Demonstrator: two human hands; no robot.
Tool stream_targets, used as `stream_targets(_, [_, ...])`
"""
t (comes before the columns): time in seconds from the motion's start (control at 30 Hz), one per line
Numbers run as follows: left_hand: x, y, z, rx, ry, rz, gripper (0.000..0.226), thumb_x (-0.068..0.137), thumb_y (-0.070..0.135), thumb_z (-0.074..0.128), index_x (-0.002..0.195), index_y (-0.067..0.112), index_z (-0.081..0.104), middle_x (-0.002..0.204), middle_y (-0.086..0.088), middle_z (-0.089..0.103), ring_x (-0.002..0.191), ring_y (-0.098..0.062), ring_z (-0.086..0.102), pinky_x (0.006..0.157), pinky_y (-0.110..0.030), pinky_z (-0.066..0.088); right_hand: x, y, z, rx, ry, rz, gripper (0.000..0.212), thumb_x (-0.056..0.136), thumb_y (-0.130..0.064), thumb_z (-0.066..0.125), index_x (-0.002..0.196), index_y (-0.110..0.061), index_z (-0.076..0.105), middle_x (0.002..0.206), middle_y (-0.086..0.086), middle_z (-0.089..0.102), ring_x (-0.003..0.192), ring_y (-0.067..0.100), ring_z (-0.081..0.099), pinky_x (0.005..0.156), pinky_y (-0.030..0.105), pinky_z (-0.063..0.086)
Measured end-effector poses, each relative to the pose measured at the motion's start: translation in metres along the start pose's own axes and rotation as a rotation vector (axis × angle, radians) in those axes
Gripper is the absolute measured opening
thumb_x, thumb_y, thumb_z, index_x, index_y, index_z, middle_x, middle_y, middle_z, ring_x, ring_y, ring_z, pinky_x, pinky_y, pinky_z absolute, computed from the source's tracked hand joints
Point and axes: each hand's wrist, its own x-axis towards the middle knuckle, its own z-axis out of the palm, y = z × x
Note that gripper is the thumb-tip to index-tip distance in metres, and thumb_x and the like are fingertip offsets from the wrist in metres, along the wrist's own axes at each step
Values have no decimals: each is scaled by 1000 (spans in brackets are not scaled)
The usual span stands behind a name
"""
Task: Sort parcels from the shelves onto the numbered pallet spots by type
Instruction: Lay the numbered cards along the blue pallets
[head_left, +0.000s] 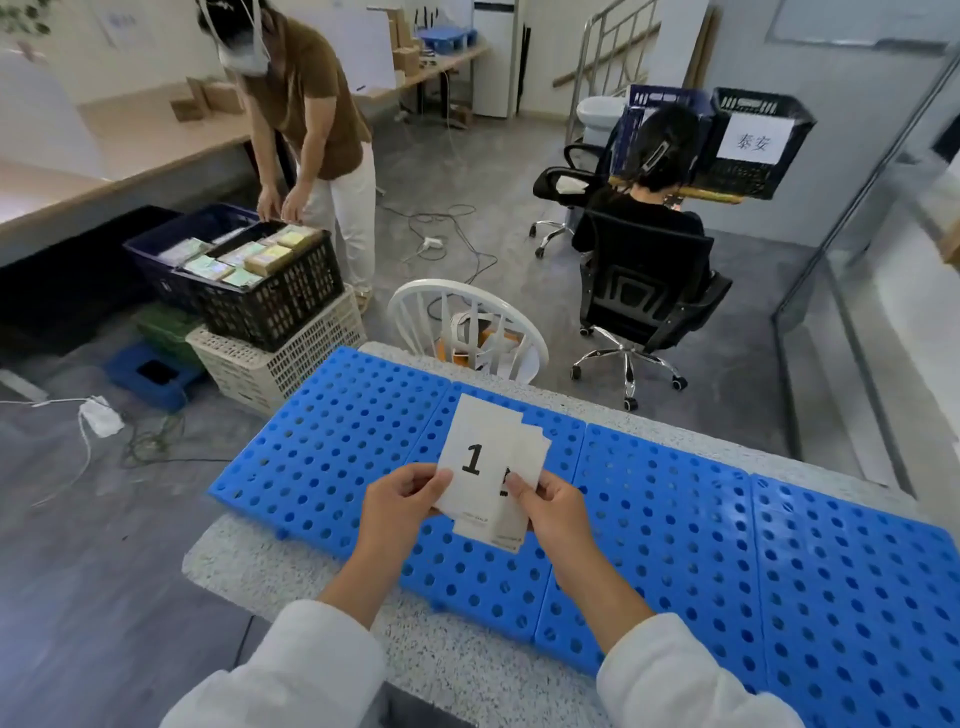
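Number cards (488, 462), a small fan of white cards with a bold black 1 on top, sit in both our hands just above the blue pallet (675, 519) that covers the speckled bench (291, 561). Our left hand (402, 501) pinches the stack's lower left corner. Our right hand (553, 512) pinches the lower right, its thumb over a second digit we cannot read. The pallet tiles carry no labels or parcels.

The risk from here, we judge, is that the loose cards slide apart and drop, or shift on the holed surface, leaving spots wrongly numbered.

On the floor to the left, a black crate (270, 306) holds flat wrapped parcels (260, 260). It rests on a cream crate (280, 358) whose contents are hidden. A navy crate (156, 249) beside it seems to hold pale packets.
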Motion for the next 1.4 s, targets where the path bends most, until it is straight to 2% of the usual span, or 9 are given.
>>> stream_targets(0.2, [53, -8, -53, -15, 9, -47, 10, 88, 17, 69, 93, 10, 74, 85, -1, 76, 81, -15, 72, 64, -17, 56, 36, 1, 52, 3, 67, 12, 6, 92, -20, 63, 96, -23, 65, 100, -3, 71, 92, 17, 67, 77, 36, 57])
stream_targets(0.47, [136, -46, -173, 164, 24, -92, 10, 90, 14, 66, 81, 13, 71, 81, -4, 73, 79, -20, 68, 70, -27, 58, 74, 10, 148, -88, 64, 93, 7, 96, -23, 58, 95, -21, 64, 94, -4, 71, 82, 13, 67, 62, 26, 53])
stream_targets(0.67, [177, -94, -232, 241, 36, -184, 10, 90, 8, 65, 80, 8, 68, 82, -5, 70, 76, -16, 66, 59, -18, 56, 98, 23, 202, -132, 98, 119, 11, 97, -22, 56, 103, -19, 65, 101, -3, 70, 88, 14, 67, 74, 33, 57])
stream_targets(0.77, [184, -121, -252, 281, 20, -243, 10, 89, 9, 66, 80, 7, 69, 82, -6, 71, 77, -19, 66, 70, -34, 60, 103, 28, 225, -158, 98, 148, 9, 97, -21, 55, 99, -18, 64, 96, -4, 69, 84, 12, 66, 70, 29, 56])
stream_targets(0.9, [190, -145, -275, 365, 38, -297, 15, 89, 10, 65, 76, 10, 70, 78, -6, 71, 74, -22, 64, 76, -47, 58, 108, 39, 246, -242, 62, 209, 11, 97, -23, 57, 90, -20, 64, 101, 3, 71, 90, 22, 67, 81, 40, 54])
stream_targets(1.03, [199, -149, -277, 358, 44, -315, 15, 90, 13, 65, 76, 11, 69, 80, -5, 70, 76, -21, 64, 76, -43, 57, 112, 48, 256, -282, 65, 247, 10, 96, -25, 57, 92, -21, 65, 102, 2, 72, 96, 25, 68, 88, 46, 54])
stream_targets(1.17, [206, -145, -267, 378, 33, -310, 14, 92, 18, 63, 81, 11, 67, 77, 3, 66, 72, -13, 59, 59, -20, 44, 111, 53, 259, -277, 62, 276, 11, 97, -25, 56, 99, -20, 65, 103, 0, 71, 96, 20, 68, 90, 45, 54])
stream_targets(1.33, [213, -140, -265, 414, 82, -337, 14, 91, 20, 65, 91, 7, 67, 82, 1, 63, 82, -18, 59, 57, -17, 38, 108, 52, 256, -254, 69, 280, 14, 97, -24, 56, 103, -16, 65, 103, 0, 71, 93, 17, 68, 82, 36, 57])
stream_targets(1.4, [217, -136, -269, 472, 103, -337, 22, 89, 23, 68, 101, 4, 66, 94, -3, 62, 87, -19, 57, 69, -22, 44, 107, 50, 253, -250, 71, 270, 15, 97, -23, 55, 104, -15, 65, 102, 0, 71, 92, 16, 68, 80, 34, 57])
